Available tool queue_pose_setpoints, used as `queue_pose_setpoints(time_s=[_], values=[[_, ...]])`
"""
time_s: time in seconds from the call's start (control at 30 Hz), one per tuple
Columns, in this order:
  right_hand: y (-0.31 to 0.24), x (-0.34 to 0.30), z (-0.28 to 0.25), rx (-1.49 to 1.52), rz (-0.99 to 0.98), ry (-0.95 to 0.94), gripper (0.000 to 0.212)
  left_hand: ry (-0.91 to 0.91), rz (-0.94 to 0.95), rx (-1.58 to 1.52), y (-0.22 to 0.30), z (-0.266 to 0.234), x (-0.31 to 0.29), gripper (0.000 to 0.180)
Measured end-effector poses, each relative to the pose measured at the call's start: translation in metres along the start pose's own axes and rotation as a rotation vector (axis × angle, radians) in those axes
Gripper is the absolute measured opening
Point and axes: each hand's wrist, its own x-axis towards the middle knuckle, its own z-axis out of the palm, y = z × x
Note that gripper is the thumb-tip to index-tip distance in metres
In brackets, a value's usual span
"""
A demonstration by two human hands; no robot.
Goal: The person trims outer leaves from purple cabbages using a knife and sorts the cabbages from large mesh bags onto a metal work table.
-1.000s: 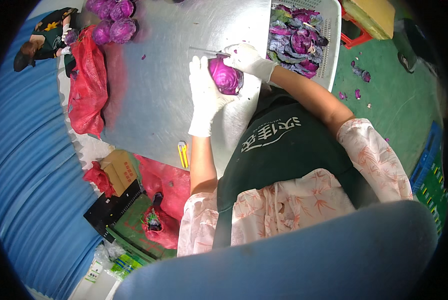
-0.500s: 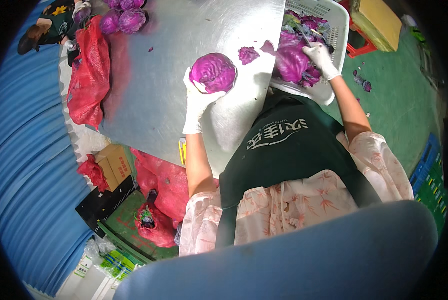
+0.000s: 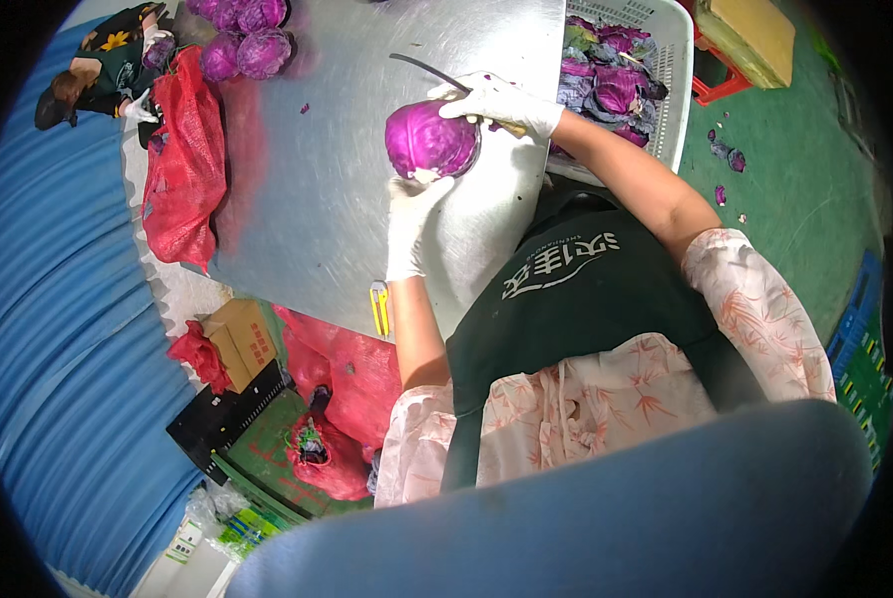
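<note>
A round purple cabbage [image 3: 428,143] is over the metal table, its pale stem end facing my body. My left hand [image 3: 414,219], in a white glove, supports it from the near side with thumb and fingers round its base. My gloved right hand [image 3: 506,106] has come across to the cabbage's far right side and is closed round a knife [image 3: 428,70]. The knife's thin dark blade points left above the cabbage; most of its handle is hidden in my grip. My right fingers touch or nearly touch the cabbage's upper edge.
Right of the metal table [image 3: 317,199], a white crate [image 3: 678,100] holds loose cabbage leaves [image 3: 616,90]. Several cabbages [image 3: 264,53] sit at the far left. A yellow cutter [image 3: 379,307] lies at the near edge. Beside a red mesh bag [image 3: 187,159], a co-worker [image 3: 117,70] handles a cabbage.
My right hand has moved left from the crate to the cabbage, bringing the knife. A loose purple piece it held over the crate is let go. My left hand has tilted the cabbage.
</note>
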Motion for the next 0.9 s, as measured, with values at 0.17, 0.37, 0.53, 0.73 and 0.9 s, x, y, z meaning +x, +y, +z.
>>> queue_pose_setpoints(time_s=[0.17,0.37,0.53,0.73,0.9], values=[[0.067,0.010,0.014,0.176,0.151,0.169,0.036,-0.116,0.247,-0.202,0.038,-0.034,0.026,0.096],[0.103,-0.018,-0.026,-0.508,-0.243,0.544,0.036,-0.264,0.148,-0.161,0.038,-0.032,0.039,0.074],[0.032,-0.039,0.007,-0.202,-0.285,0.126,0.052,-0.218,-0.277,-0.613,0.047,0.030,0.022,0.075],[0.045,-0.026,-0.023,-0.767,-0.389,0.200,0.052,-0.357,-0.205,-0.655,0.024,0.051,0.010,0.079],[0.058,-0.009,-0.039,-0.619,-0.385,0.058,0.031,-0.144,-0.179,-0.176,0.018,0.035,0.008,0.096]])
